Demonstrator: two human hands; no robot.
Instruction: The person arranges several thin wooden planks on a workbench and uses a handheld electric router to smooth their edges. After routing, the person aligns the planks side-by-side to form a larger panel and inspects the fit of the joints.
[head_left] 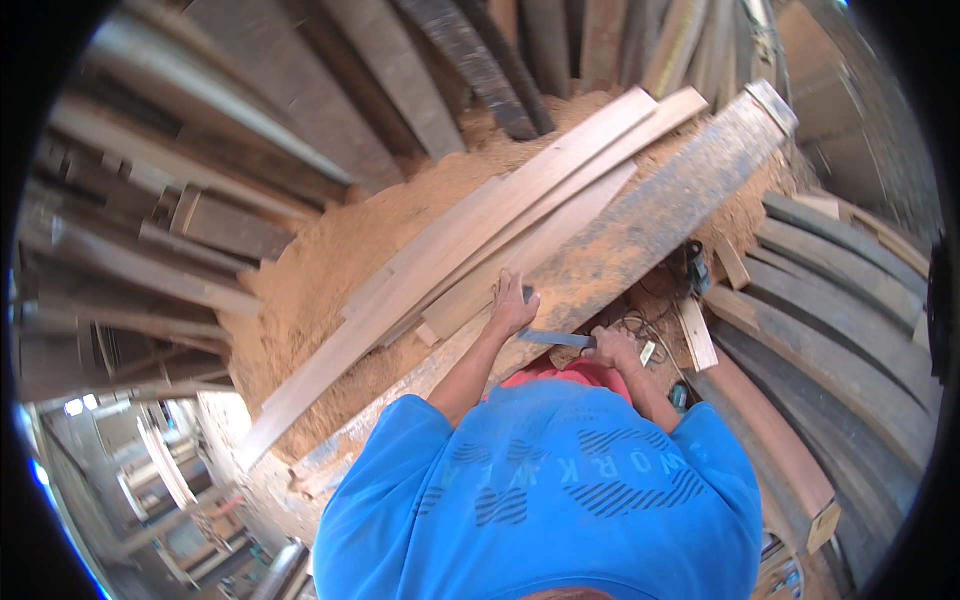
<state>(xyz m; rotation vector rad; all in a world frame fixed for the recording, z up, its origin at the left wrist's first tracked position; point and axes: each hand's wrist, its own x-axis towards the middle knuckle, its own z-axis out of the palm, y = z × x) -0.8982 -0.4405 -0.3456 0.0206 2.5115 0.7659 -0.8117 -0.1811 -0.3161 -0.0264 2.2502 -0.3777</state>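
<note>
**Gripping a flat blue-grey tool across a wide plank**

Clenching around one end of the flat tool (556,339) with the right hand (612,348); pressing down with the left hand (512,305), fingers spread flat on the wide plank (640,225) beside the tool's other end, holding nothing. Judging by this, worth keeping the tool flush against the wood and the left palm firm so nothing slips. Lying diagonally, near left to far right, the plank looking rough, grey-brown, dusted orange with sawdust. Resting just left of it, paler thin boards (470,260) on a sawdust heap (320,270). Curving along the right, dark stacked timbers (840,330); lying near the right hand, a tangle of cord (632,322).
</note>
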